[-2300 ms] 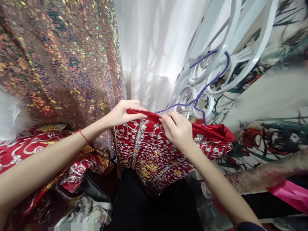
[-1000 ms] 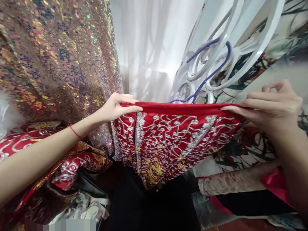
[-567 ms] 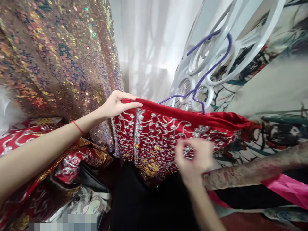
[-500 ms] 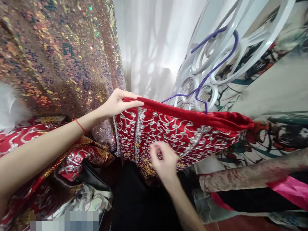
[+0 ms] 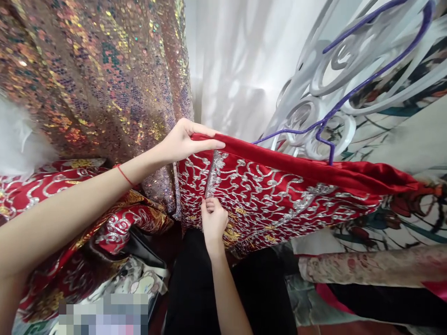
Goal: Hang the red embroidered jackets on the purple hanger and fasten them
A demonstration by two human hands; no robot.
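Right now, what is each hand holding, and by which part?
Both hold the red embroidered garment: the left hand pinches its top edge, and the right hand pinches the silver seam strip lower down.

Sequined fabric point(image 5: 94, 79) walls off the upper left and the white scrolled rack point(image 5: 335, 88) with its purple hanger point(image 5: 352, 88) crowds the upper right, leaving a narrow open strip before the white curtain point(image 5: 237, 65) at upper centre.

two hands point(image 5: 181, 142), one red embroidered garment point(image 5: 279, 195), one purple hanger point(image 5: 349, 88), one sequin fabric point(image 5: 98, 79)
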